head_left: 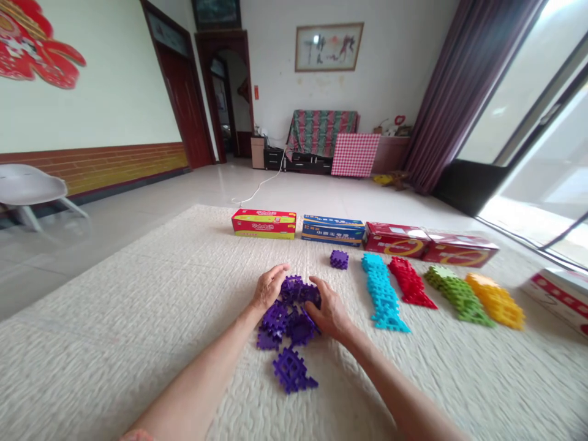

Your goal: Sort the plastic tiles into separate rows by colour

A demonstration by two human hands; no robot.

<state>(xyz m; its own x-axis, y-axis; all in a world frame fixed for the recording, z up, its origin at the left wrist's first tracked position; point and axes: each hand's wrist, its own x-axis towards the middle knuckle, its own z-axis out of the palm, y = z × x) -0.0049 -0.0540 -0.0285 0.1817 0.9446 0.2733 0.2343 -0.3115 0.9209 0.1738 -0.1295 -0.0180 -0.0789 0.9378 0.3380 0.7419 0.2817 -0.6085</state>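
Purple interlocking plastic pieces lie in a loose pile on the cream quilted cover. My left hand rests against the upper left of this pile, fingers stretched forward and slightly curved. On the opposite side, my right hand is cupped along the pile's edge, with thumb and index finger apart. Neither hand lifts a piece; some fingers are hidden behind the pieces. Nearer to me, a purple lattice piece lies by itself with a small pointed piece at its corner. Beyond the pile stands a small purple stack.
To the right lie overlapping rows of blue, red, green and yellow pieces. Behind stand a red-yellow box, a blue box and two dark red boxes. Another box sits far right.
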